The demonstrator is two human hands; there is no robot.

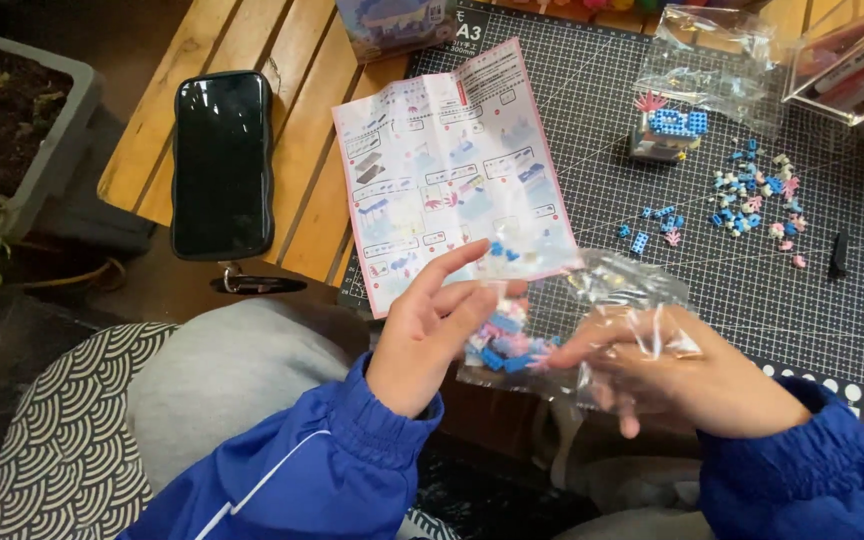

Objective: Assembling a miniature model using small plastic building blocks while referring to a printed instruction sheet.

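Over the lap: both hands, left and right, pinching clear bag; contents: pink and blue bricks

Bare cutting mat lies open at the right centre of the frame, below the scattered small bricks. Toward the top right, a half-built brick model, an empty clear bag and a clear box crowd the counter. The instruction sheet covers the middle, the phone the left slats; a bare strip of wood runs between them.
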